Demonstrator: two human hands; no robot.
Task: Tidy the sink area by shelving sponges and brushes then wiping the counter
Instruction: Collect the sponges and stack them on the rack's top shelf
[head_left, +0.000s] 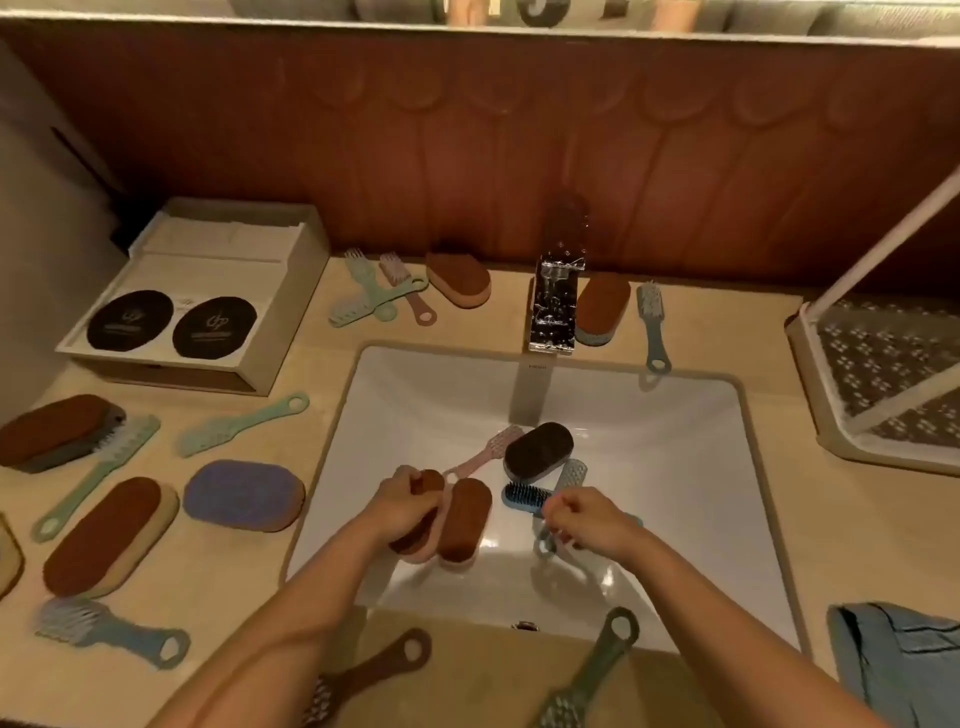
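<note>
Currently left hand (402, 501) grips 1 brown sponge (423, 488) in sink (675, 415); right hand (587, 519) clenches brush handles (545, 540). Lift both clear, then carry to rack (883, 374).

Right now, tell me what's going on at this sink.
A person is clearing the white sink. The left hand grips a brown sponge in the basin; the right hand is closed on a brush handle beside the blue brush. A dark sponge and pink brush lie in the basin too. More sponges and brushes are scattered over the counter, and the white rack on the right looks empty.
</note>
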